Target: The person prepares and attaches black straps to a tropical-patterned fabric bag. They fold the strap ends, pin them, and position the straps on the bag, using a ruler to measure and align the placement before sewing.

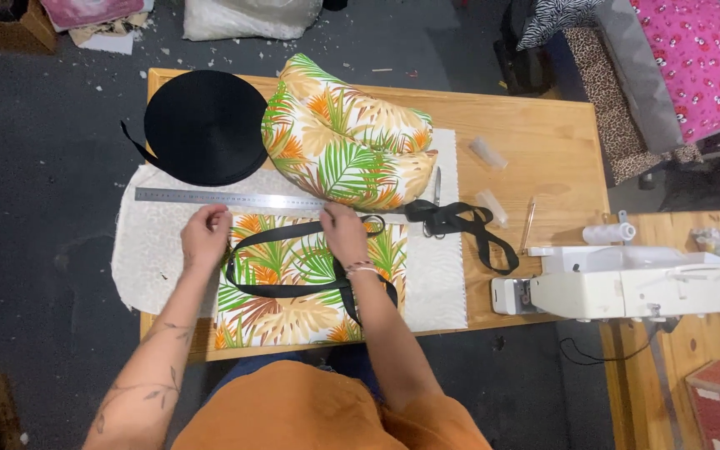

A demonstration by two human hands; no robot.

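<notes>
A flat piece of tropical leaf-print fabric (293,312) lies at the near edge of the wooden table (543,142). A black webbing strap (281,233) loops across it. My left hand (204,237) presses on the fabric's top left corner by the strap. My right hand (345,233) pinches the strap near the fabric's top edge. A long metal ruler (210,197) lies just beyond both hands. A bundle of the same leaf-print fabric (343,137) is heaped behind the ruler.
A big roll of black webbing (206,125) sits at the table's far left. Scissors (437,196) and loose black strap (477,233) lie to the right, on white fabric (435,283). A white sewing machine (627,283) stands at the right. Cushions lie on the floor.
</notes>
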